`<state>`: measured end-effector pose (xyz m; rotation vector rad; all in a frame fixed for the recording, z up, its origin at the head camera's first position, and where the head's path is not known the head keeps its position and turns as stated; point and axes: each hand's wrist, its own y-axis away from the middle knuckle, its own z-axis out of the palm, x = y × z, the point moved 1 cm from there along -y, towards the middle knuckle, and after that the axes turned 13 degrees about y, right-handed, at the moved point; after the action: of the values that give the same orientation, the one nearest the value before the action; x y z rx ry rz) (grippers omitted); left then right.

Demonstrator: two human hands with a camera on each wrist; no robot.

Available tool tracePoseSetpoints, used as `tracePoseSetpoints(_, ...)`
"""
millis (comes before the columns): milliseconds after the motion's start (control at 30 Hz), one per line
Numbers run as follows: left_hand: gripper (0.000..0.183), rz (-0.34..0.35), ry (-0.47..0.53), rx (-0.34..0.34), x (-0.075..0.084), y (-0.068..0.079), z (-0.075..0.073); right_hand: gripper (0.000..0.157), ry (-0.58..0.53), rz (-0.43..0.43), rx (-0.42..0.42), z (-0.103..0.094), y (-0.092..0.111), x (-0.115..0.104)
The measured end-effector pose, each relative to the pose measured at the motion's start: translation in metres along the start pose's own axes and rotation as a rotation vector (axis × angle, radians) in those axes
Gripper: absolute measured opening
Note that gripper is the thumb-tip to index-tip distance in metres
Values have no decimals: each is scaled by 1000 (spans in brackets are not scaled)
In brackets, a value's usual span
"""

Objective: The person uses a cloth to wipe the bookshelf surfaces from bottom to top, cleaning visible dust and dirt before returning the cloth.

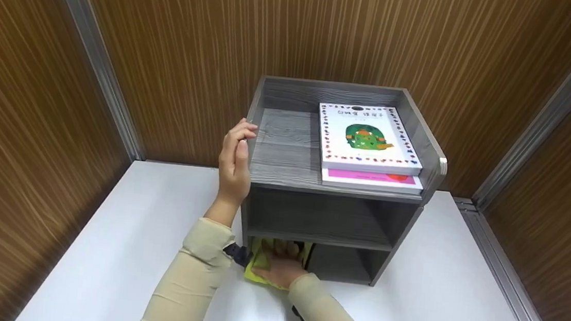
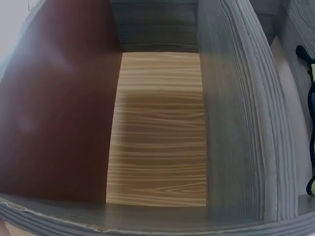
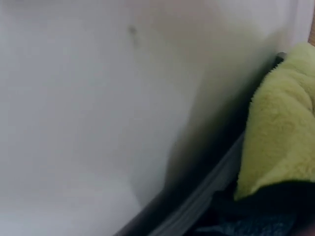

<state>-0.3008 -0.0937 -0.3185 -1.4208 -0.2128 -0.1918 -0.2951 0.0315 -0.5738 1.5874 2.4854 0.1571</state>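
A grey wood-grain shelf unit (image 1: 334,191) stands on the white surface. At the upper left side panel, my left hand (image 1: 235,161) rests against its edge, fingers fairly straight. My right hand (image 1: 283,270) is at the bottom left compartment, its fingers reaching inward and lying spread on a yellow cloth (image 1: 256,274). In the right wrist view the cloth (image 3: 280,128) looks fluffy, with dark material below it. A strip of yellow with black edging (image 2: 312,113) shows at the right of the left wrist view. The cloth's far part is hidden.
Two stacked books lie on the top shelf at the right: a white book (image 1: 362,136) with a green picture over a pink-and-white book (image 1: 374,180). A middle shelf (image 1: 320,231) and a lower divider (image 1: 311,258) form compartments. Wood-patterned walls (image 1: 224,31) enclose the white surface (image 1: 157,211).
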Motion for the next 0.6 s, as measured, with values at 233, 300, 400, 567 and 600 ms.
tracePoseSetpoints(233, 20, 24, -11, -8, -1, -4, -1, 77, 26, 75, 40, -1, 2, 15)
tracePoseSetpoints(300, 20, 22, -16, -5, -1, -3, 0, 74, 51, 105, 57, -3, 6, 27)
tracePoseSetpoints(400, 20, 23, -23, 3, -1, -2, 0, 75, 124, 162, 90, -5, 13, 51)
tracePoseSetpoints(567, 22, 9, -29, 6, -1, -1, -2, 82, 319, 247, 115, -2, 27, 93)
tracePoseSetpoints(600, 22, 7, -27, 5, -1, -1, -2, 82, 320, 257, 115, -1, 30, 100)
